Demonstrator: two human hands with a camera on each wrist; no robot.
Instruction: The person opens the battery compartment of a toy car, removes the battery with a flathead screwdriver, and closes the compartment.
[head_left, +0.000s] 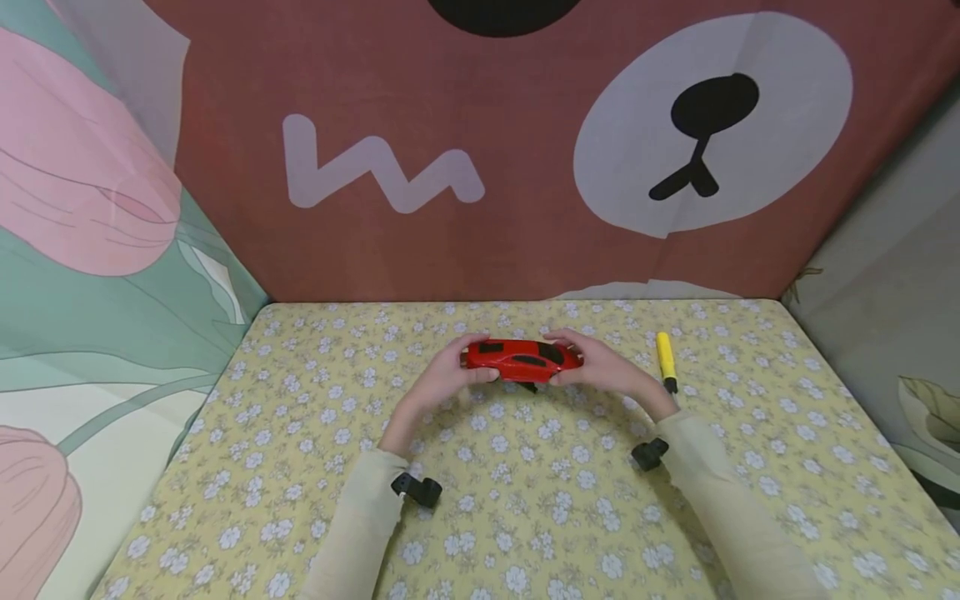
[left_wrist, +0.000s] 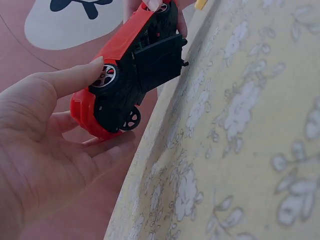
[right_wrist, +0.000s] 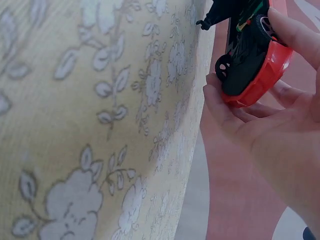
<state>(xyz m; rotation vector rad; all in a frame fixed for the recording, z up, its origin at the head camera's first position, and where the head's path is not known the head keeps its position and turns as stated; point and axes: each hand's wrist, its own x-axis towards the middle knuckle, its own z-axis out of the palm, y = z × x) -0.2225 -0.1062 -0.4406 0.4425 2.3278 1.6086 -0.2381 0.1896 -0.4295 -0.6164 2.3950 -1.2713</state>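
A red toy car [head_left: 521, 358] with dark windows is held sideways above the table, roof and one side showing in the head view. My left hand [head_left: 442, 375] grips one end, thumb at a wheel [left_wrist: 105, 76] and fingers around the far side. The other end is gripped by my right hand [head_left: 600, 362], its thumb beside a wheel too. Seen from the left wrist, the black underside has a flap [left_wrist: 159, 62] hanging down from it. In the right wrist view the black underside and the red bumper [right_wrist: 267, 75] show between thumb and fingers.
A screwdriver with a yellow handle [head_left: 666, 358] lies on the table to the right, its shaft partly hidden by the right forearm. The flowered tablecloth [head_left: 510, 500] covers the table. A printed cloth backdrop [head_left: 525, 208] rises behind the far edge.
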